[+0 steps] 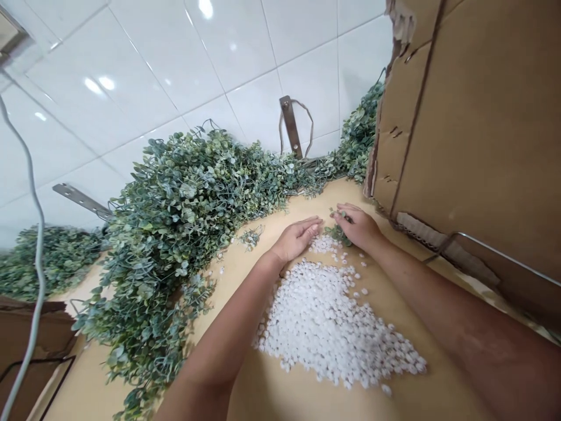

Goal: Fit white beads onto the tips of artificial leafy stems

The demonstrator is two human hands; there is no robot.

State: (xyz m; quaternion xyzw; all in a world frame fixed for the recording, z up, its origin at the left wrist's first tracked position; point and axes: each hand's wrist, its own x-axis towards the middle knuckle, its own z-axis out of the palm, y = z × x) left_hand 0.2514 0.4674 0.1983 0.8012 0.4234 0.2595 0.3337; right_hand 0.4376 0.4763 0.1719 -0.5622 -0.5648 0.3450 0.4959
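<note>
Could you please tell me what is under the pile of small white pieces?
The tan surface shows around the small white pieces, which rest on it. Whatever lies beneath the pile's middle is covered and cannot be seen.

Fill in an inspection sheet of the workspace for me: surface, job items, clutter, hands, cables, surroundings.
Surface: tan tabletop, partly covered by the items below.
Job items: pile of small white pieces between the forearms; leafy sprig at the right hand.
Clutter: large heap of greenery left of the pile; a stray white piece at its right.
Hands: left hand flat beside the pile's far end, fingers extended; right hand at the sprig, grip unclear.
Cables: pale cable hanging at far left; ends out of view.
Surroundings: white tiled wall behind; metal bracket against it; cardboard box at right.
</note>
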